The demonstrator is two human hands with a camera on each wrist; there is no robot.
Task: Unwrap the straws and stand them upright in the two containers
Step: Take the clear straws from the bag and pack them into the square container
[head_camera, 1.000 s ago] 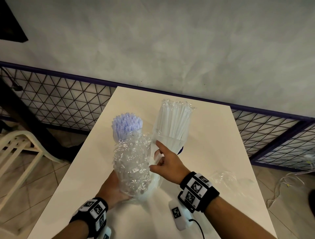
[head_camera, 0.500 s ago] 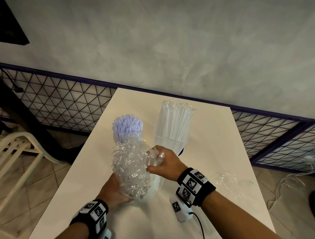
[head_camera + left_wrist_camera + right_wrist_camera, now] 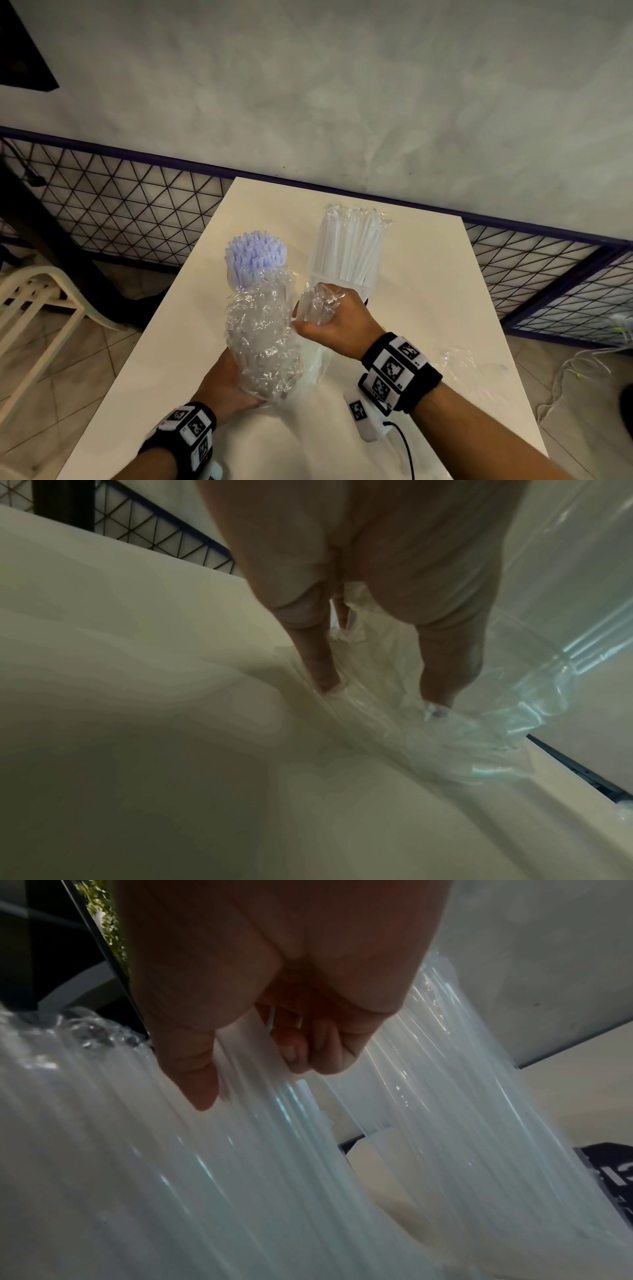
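The bundle of pale purple plastic straws (image 3: 254, 253) stands upright near the middle of the white rectangular table (image 3: 445, 281), its lower part sheathed in crumpled clear plastic wrap (image 3: 263, 339) — only the purple tips show above it. Your left hand (image 3: 226, 382) holds the bundle from the near side at its base; the left wrist view shows your fingers (image 3: 316, 664) reaching down into the clear film where it meets the table, so it grips the wrapped bundle low down.

Just right of it, your right hand (image 3: 334, 320) is closed in a fist around a bunched-up piece of the clear wrap (image 3: 318, 301), thumb to the left, fingers curled in — the right wrist view shows them folded against film.

Behind that hand, farther along the table, a second bundle of translucent white straws (image 3: 349, 246) stands upright in a clear plastic container (image 3: 337, 279), its top still inside film. Whether the purple bundle sits in a container cannot be told.

A loose scrap of clear film (image 3: 457, 359) lies on the right side of the table. Beyond the table's far and left edges runs a dark wire-mesh fence (image 3: 113, 212), with a cream plastic chair (image 3: 34, 308) at far left.
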